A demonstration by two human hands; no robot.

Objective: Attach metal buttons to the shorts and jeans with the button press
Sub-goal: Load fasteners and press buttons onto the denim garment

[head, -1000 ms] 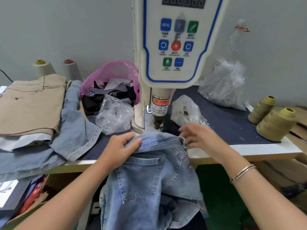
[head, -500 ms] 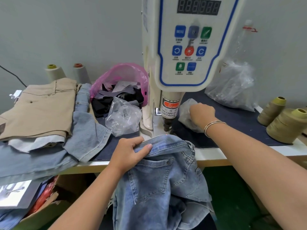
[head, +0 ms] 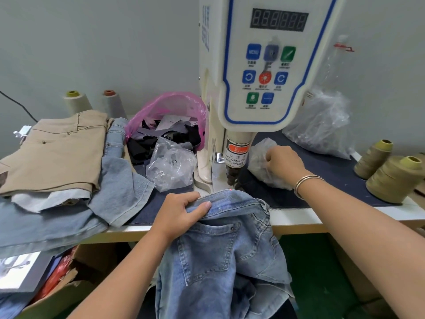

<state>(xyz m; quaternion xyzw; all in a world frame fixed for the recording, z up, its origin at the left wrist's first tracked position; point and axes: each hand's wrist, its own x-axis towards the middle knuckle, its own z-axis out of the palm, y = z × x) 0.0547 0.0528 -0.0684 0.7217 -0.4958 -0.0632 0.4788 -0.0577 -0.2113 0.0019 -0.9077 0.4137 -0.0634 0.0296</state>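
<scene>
I see the jeans (head: 220,249) draped over the surface (head: 345,217) edge below the button press (head: 257,72). Left hand (head: 178,216) fingers grip the waistband; right hand (head: 284,162) fingers curl into a clear plastic bag (head: 259,162).

"MENU" and "TAKE CARE OF YOUR FINGER" on button press (head: 264,72)

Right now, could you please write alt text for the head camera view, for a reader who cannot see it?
A person's left hand grips the waistband of blue jeans at the table edge below a button press, while the right hand reaches into a small clear plastic bag beside the press. Folded tan shorts and more denim lie to the left, olive thread cones to the right.
</scene>
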